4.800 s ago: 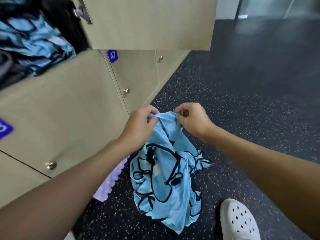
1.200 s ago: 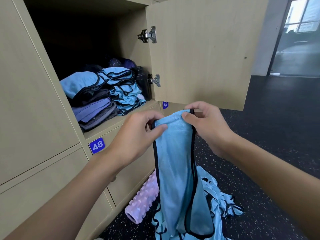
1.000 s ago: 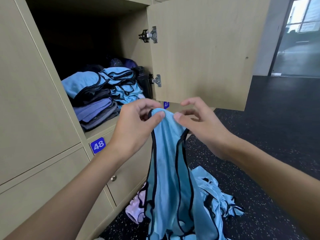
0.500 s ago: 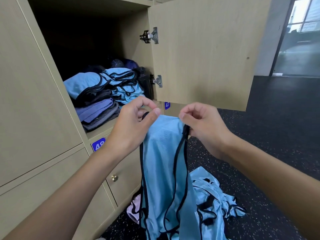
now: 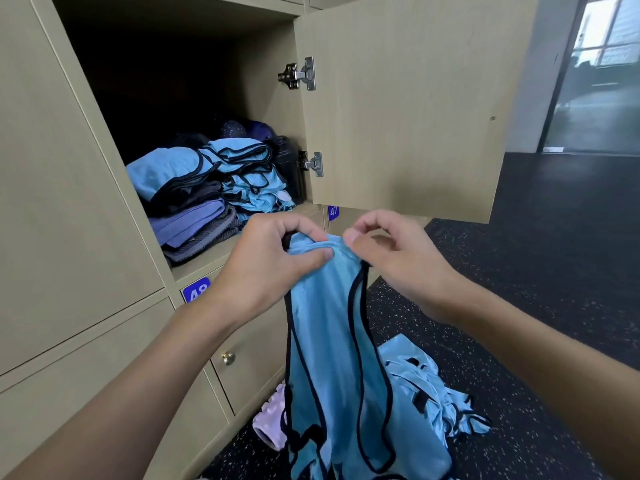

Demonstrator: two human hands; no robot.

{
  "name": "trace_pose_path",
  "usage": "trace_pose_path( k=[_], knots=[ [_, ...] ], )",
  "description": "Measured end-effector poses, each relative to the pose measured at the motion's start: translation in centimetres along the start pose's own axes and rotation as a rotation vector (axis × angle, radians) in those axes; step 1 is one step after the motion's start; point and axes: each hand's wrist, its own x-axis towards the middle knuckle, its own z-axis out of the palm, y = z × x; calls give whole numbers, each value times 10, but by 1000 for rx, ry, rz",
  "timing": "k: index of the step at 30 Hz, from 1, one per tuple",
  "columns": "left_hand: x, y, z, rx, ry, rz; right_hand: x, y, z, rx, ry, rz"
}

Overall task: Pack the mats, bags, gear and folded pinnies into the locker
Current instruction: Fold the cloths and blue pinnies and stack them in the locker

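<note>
A light blue pinny (image 5: 332, 341) with black trim hangs from both hands in front of the open locker (image 5: 194, 98). My left hand (image 5: 273, 268) pinches its top left edge between thumb and fingers. My right hand (image 5: 398, 261) grips the top right edge, thumb and forefinger curled above the cloth. Inside the locker lie folded blue pinnies (image 5: 242, 171) on top of purple and grey folded mats (image 5: 194, 226), with dark gear behind. More loose blue pinnies (image 5: 433, 393) are heaped on the floor, partly hidden by the hanging one.
The locker door (image 5: 405, 109) stands open to the right, right above my hands. Closed lockers numbered 48 (image 5: 195, 291) and 47 (image 5: 333, 212) sit below. A pale purple foam roller (image 5: 270, 424) lies on the dark speckled floor (image 5: 536, 271) by the lockers.
Both hands have shifted their hold along the pinny's top edge, bringing it closer together. The pinny hangs a little straighter than half a second ago.
</note>
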Motion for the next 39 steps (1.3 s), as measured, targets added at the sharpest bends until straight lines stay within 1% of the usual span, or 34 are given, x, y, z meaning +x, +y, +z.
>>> trace_pose_path(
  k=[2, 6, 10, 13, 16, 20, 24, 28, 31, 33, 36, 37, 39],
  knots=[
    [1, 1, -2, -21, 36, 9, -3, 3, 1, -37, -35, -45],
    [1, 6, -3, -62, 58, 7, -5, 7, 3, -296, 20, -178],
    [1, 5, -5, -57, 3, 1, -6, 2, 1, -358, 49, -188],
    [2, -1, -12, 22, -50, 2, -5, -1, -2, -306, 80, -160],
    [2, -8, -17, 211, -56, 47, -5, -4, -5, -281, 87, -154],
    [-3, -3, -13, 221, -44, 88, -4, -5, -3, -226, 76, -133],
    [-5, -1, -9, 314, -57, 140, -4, -6, 0, -192, 80, -130],
    [-1, 1, -13, 262, 36, 115, -2, -6, 3, -63, 21, -71],
    [-1, 3, -10, 233, 105, 95, -4, -8, 7, -81, -28, -61],
    [-2, 4, -8, 230, 73, 126, -4, -9, 9, -76, -9, -71],
    [-4, 4, -4, 255, -33, 144, -4, -10, 10, -8, 30, -73],
    [-4, 3, -3, 273, -36, 143, -3, -10, 10, 19, 28, -60],
    [-2, 5, -3, 269, 12, 144, -3, -6, 12, 31, -13, -11]
  ],
)
